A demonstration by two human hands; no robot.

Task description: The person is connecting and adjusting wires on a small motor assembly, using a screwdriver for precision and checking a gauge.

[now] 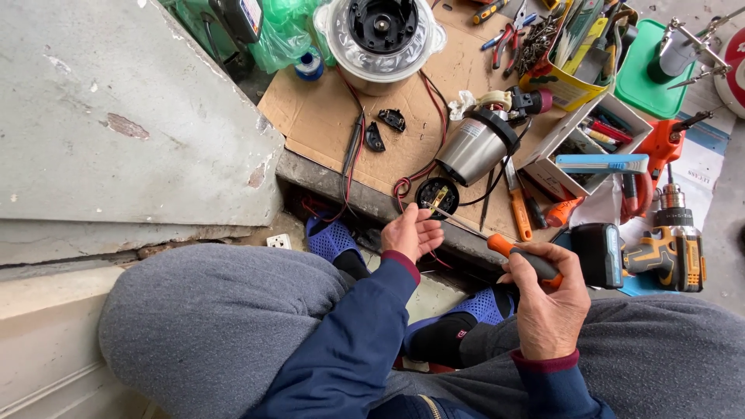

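The fingers of the left hand are curling around the near edge of a small round black part with brass contacts inside, pinching it lightly and steadying it at the near edge of the cardboard sheet that is covering the worktop. The fingers of the right hand are closing fully around the black-and-orange handle of a screwdriver, and its thin shaft is reaching left and far toward the black part; the tip is sitting at or just inside it, though exactly where it is touching is too small to tell.

Red and black wires are running from the part toward a cylindrical metal motor lying just beyond it to the right, and a round appliance base is standing at the far edge. To the right, an orange-handled knife, open boxes of tools and a cordless drill are lying close by.

The likeliest trouble, judging from this, is the tip slipping off a small screw: the part is being held only by fingertips, so a push could skid the blade into the left palm, or twist the part and strain the wires.
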